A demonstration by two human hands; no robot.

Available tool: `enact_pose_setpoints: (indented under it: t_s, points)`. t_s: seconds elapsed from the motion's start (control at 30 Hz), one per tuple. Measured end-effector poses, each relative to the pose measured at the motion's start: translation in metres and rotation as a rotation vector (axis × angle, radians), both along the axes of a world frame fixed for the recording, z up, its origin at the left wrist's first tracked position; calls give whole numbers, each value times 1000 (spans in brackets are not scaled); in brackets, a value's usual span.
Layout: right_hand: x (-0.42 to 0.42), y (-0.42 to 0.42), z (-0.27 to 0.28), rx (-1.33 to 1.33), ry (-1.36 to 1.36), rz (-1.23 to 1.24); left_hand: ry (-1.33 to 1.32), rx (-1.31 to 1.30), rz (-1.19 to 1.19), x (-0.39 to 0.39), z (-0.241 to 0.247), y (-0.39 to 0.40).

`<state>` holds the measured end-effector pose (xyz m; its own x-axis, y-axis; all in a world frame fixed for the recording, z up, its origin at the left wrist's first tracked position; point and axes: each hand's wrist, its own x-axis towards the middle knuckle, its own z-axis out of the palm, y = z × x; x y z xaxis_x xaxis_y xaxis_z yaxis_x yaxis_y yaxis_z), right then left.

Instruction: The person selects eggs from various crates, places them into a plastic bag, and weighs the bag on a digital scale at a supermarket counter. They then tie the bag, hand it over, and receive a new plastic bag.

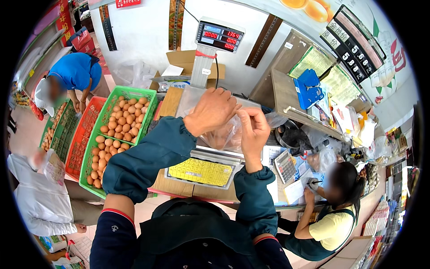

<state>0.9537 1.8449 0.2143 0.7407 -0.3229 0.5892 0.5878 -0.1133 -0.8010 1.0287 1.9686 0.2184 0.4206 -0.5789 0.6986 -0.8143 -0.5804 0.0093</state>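
A clear plastic bag [220, 138] of brown eggs rests on the platform of an electronic scale [186, 97]. Over the bag, my left hand [211, 109] is curled with its back towards me, closed around the gathered top. Close beside it, my right hand [254, 129] pinches the plastic between thumb and fingers. Both hands nearly touch, and the exact grip of the left fingers is hidden. The scale's lit display [220, 36] stands on a post behind, and its yellow key panel [201, 172] faces me.
Left of the scale, a green crate [95, 141] holds many brown eggs, beside a red crate [72, 151]. A person in blue [75, 72] bends over crates; another in white [40, 198] carries a bag. At right are a calculator [285, 166], a shelf [302, 107] and a person writing [331, 228].
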Motion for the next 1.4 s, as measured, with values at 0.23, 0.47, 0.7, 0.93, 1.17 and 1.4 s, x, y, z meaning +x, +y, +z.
enact_pose_setpoints:
  t_s: [0.23,0.47,0.7,0.93,1.17,1.4]
  points:
    - [-8,3,16,-422,-105,-157,-35,-4,-4,0,-1,1]
    - [-9,-3,6,194,83,-5,-68,5,23,0,-2,0]
    - [-4,5,15,-596,-73,-98,-13,57,-7,0,-6,3]
    - [-4,7,14,-633,-153,-139,-42,172,79,1,-8,4]
    - [-18,-1,-9,9,136,149,-93,64,17,-1,-5,2]
    - [-66,-30,-13,297,248,198,-86,45,3,1,-3,3]
